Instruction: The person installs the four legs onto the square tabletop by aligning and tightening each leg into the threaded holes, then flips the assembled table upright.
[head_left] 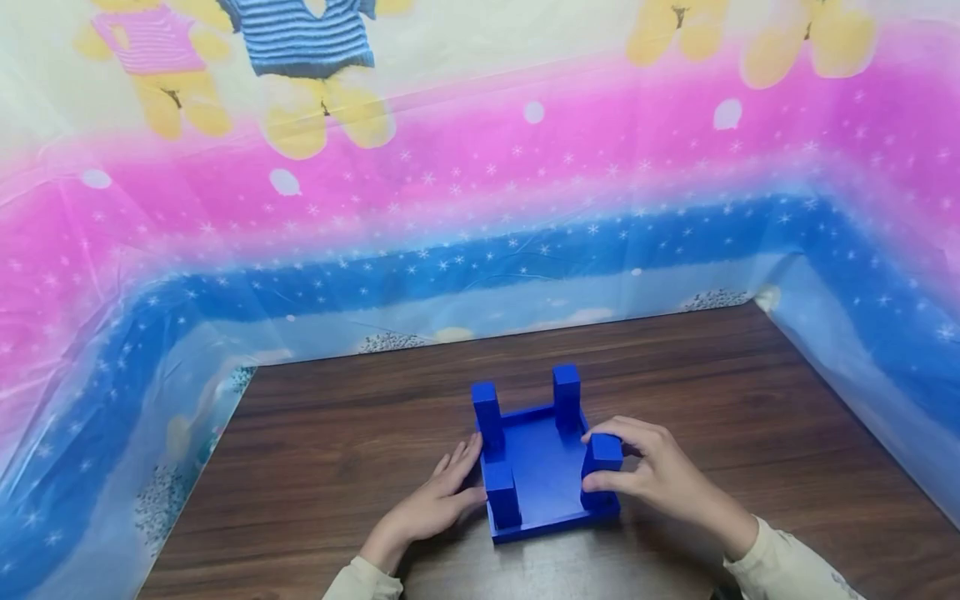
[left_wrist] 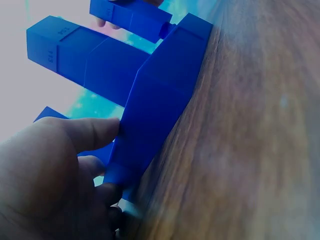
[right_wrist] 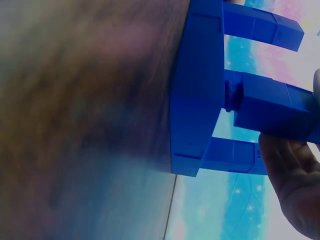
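A blue rectangular base with a raised rim [head_left: 547, 467], like a small upturned table, lies on the tabletop with a square blue leg standing at each corner. My right hand [head_left: 667, 471] grips the near right leg [head_left: 606, 450] between thumb and fingers. In the right wrist view, a narrow threaded neck [right_wrist: 232, 95] shows in a gap between that leg and the base. My left hand [head_left: 435, 500] rests against the base's left side, fingers fairly straight, thumb near the front left leg [head_left: 502, 496]. From the left wrist, the thumb touches the base's edge [left_wrist: 155, 105].
The dark wood-grain table [head_left: 352, 417] extends around the blue piece. Behind and beside it hangs a pink, blue and white printed cloth [head_left: 480, 183] with bears and snowflakes, meeting the table's far and side edges.
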